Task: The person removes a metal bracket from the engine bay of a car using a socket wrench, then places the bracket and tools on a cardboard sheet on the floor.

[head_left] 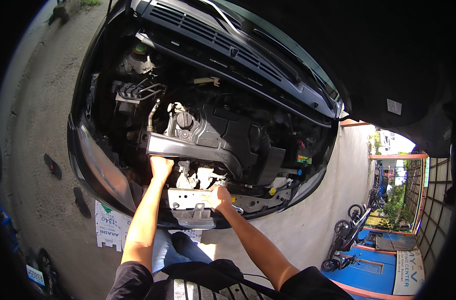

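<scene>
Under the raised hood [388,65] of a dark car, the person's two hands work at the front of the engine bay. The left hand [161,168] is curled in a fist at the near edge of a glossy black duct [193,147], by its left end; whether the fingers close on anything there cannot be told. The duct lies across the front of the engine, just before the black engine cover [223,125] and a round black cap [184,120]. The right hand [219,197] rests at the pale metal front panel [187,198], its fingers bent and partly hidden, so its grip cannot be told either. Farther right sit a yellow cap [273,191] and a blue cap [299,172]; a clear headlight [100,165] curves along the left.
</scene>
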A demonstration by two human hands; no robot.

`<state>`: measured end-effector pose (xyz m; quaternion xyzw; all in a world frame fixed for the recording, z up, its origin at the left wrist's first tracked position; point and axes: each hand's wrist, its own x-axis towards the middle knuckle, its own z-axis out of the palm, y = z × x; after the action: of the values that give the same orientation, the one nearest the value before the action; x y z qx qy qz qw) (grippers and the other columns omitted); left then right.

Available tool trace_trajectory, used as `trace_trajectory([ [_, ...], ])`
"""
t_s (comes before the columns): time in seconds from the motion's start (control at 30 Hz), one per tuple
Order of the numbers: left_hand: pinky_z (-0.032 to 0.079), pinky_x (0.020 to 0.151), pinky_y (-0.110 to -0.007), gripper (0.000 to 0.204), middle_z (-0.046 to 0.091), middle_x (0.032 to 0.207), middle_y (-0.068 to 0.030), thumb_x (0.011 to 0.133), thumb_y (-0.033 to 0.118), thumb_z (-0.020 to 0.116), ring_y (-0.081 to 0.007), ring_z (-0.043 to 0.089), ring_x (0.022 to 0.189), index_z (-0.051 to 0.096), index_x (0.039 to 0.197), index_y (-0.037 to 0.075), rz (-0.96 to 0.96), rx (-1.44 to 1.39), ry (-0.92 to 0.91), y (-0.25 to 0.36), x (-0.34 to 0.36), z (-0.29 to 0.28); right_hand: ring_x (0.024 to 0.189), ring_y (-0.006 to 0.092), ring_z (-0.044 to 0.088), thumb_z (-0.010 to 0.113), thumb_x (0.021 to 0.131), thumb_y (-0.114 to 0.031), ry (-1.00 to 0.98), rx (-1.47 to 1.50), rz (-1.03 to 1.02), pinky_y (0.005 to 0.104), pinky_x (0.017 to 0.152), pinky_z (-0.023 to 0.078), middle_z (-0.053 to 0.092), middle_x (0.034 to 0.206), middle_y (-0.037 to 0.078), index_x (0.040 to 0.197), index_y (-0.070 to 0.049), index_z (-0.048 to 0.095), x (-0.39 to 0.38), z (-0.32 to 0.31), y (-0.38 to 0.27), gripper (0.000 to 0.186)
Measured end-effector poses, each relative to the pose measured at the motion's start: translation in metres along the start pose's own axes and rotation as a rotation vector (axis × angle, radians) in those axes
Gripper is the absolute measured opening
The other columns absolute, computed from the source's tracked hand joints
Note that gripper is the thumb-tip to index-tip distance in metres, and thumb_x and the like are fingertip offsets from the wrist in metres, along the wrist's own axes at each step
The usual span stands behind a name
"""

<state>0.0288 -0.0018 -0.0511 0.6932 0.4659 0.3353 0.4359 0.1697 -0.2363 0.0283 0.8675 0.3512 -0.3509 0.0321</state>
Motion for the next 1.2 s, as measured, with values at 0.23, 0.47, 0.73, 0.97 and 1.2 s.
trace_trajectory([
  [0.23, 0.056, 0.076, -0.049, 0.017, 0.072, 0.086, -0.021, 0.074, 0.008, 0.074, -0.0446, 0.069, 0.08, 0.073, 0.09, 0.001, 0.172, 0.251, 0.041, 0.006, -0.002, 0.003, 0.103, 0.0364, 0.074, 0.088, 0.066, -0.066, 0.011, 0.099, 0.139, 0.0444, 0.092, 0.057, 0.077, 0.106, 0.019, 0.116, -0.009, 0.076, -0.026, -0.031, -0.03, 0.076],
  [0.47, 0.055, 0.082, -0.05, 0.027, 0.072, 0.093, -0.0197, 0.072, 0.014, 0.077, -0.0419, 0.069, 0.086, 0.073, 0.096, 0.002, 0.257, 0.426, -0.162, -0.018, -0.004, 0.001, 0.096, 0.038, 0.075, 0.088, 0.073, -0.054, 0.073, 0.137, 0.123, 0.0464, 0.087, 0.059, 0.076, 0.096, 0.021, 0.106, -0.008, 0.077, -0.031, -0.033, -0.033, 0.057],
  [0.73, 0.053, 0.09, -0.048, 0.03, 0.071, 0.102, -0.0251, 0.082, 0.016, 0.074, -0.0478, 0.066, 0.094, 0.071, 0.106, -0.003, 0.131, 0.218, -0.153, -0.026, -0.003, -0.002, 0.1, 0.0374, 0.074, 0.086, 0.075, -0.053, 0.045, 0.131, 0.146, 0.0457, 0.088, 0.058, 0.077, 0.099, 0.019, 0.103, -0.008, 0.076, -0.03, -0.037, -0.035, 0.054],
  [0.97, 0.044, 0.104, -0.054, 0.033, 0.069, 0.118, -0.0252, 0.086, 0.009, 0.072, -0.0484, 0.06, 0.113, 0.07, 0.117, -0.003, 0.149, 0.214, -0.057, -0.044, 0.006, -0.001, 0.101, 0.0372, 0.074, 0.084, 0.079, -0.046, 0.035, 0.16, 0.158, 0.0461, 0.089, 0.058, 0.076, 0.101, 0.021, 0.106, -0.007, 0.076, -0.031, -0.038, -0.036, 0.048],
  [1.2, 0.036, 0.114, -0.055, 0.045, 0.066, 0.132, -0.0226, 0.093, 0.032, 0.07, -0.0432, 0.058, 0.124, 0.068, 0.127, 0.003, 0.134, 0.358, -0.012, -0.056, 0.007, 0.01, 0.097, 0.0381, 0.074, 0.087, 0.074, -0.048, 0.013, 0.136, 0.141, 0.0466, 0.087, 0.058, 0.076, 0.096, 0.021, 0.099, -0.006, 0.077, -0.032, -0.04, -0.036, 0.05],
])
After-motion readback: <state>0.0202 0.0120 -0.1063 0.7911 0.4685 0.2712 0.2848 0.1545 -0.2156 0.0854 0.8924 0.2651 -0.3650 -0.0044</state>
